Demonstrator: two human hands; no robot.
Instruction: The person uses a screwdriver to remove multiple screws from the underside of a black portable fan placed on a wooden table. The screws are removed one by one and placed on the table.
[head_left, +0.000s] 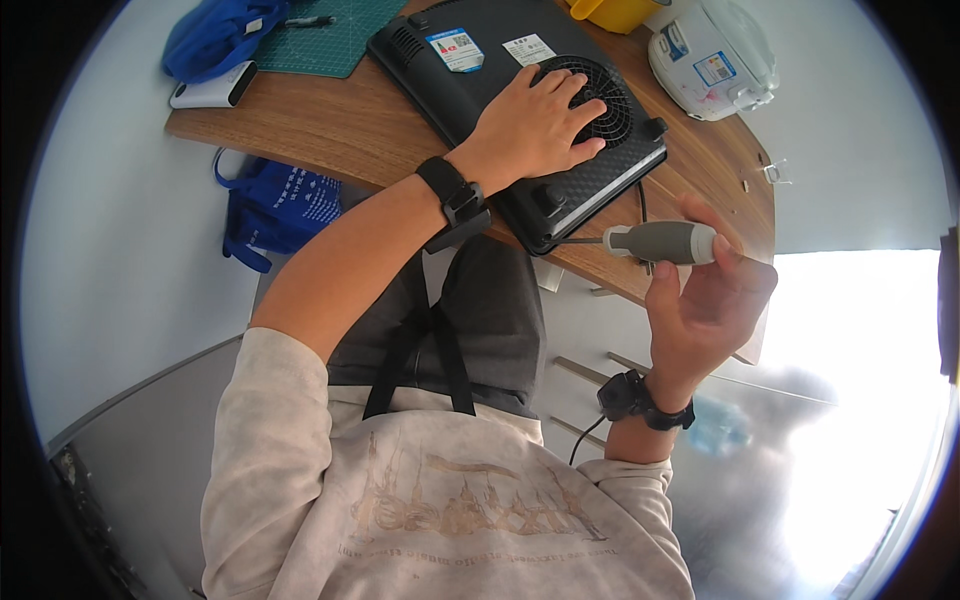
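A black induction cooker (480, 105) lies underside up on the wooden table, its round fan grille (615, 112) and stubby feet showing. My left hand (536, 127) rests spread on the underside, fingertips over the grille's near part. In my right hand (701, 285) is a screwdriver (660, 242) with a grey and white handle, held between thumb and fingers. Its shaft runs level to the left and meets the cooker's near corner; the tip itself is too small to make out. A dark cord (643, 202) passes beside the cooker, partly behind the handle.
Around the wooden table (322, 127) stand a white rice cooker (709, 60), a yellow container (615, 13), a green cutting mat (330, 45), a blue cloth bag (217, 37) and a white device (214, 86). Another blue bag (285, 202) hangs below the left edge. A clear hook (778, 172) sits on the right.
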